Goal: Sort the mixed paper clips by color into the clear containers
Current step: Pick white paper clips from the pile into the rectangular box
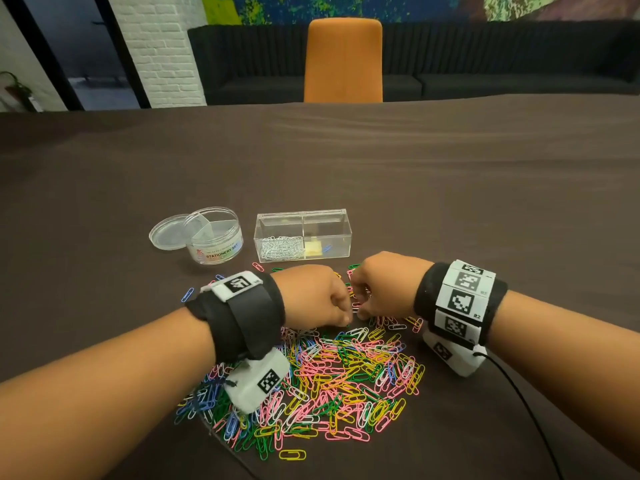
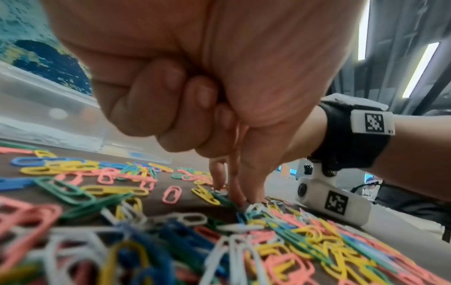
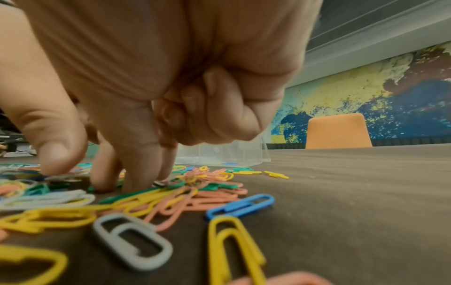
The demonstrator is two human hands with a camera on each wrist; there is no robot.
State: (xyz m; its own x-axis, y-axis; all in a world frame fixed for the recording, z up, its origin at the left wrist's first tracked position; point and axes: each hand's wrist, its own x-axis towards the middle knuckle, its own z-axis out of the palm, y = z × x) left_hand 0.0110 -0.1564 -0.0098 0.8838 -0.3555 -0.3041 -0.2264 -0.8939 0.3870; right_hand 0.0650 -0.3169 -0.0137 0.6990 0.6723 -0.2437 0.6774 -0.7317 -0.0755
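Hundreds of mixed paper clips (image 1: 322, 372) lie heaped on the worktop (image 1: 450, 188), near the clear box (image 1: 303, 239). Left hand (image 1: 311, 294) and right hand (image 1: 382, 285) curl fingertips down into them; whether either pinches one, I cannot tell. Light, slick, tangle-prone: pinch one loop.

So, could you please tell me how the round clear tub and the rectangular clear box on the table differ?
The round clear plastic tub is cylindrical with a printed label, while the rectangular clear plastic box is unlabelled. The tub's wedge compartments look empty; the box's left half holds white paper clips, and its right half something yellow and something blue. The tub's lid lies beside it. Both stand upright beyond the mixed pile.
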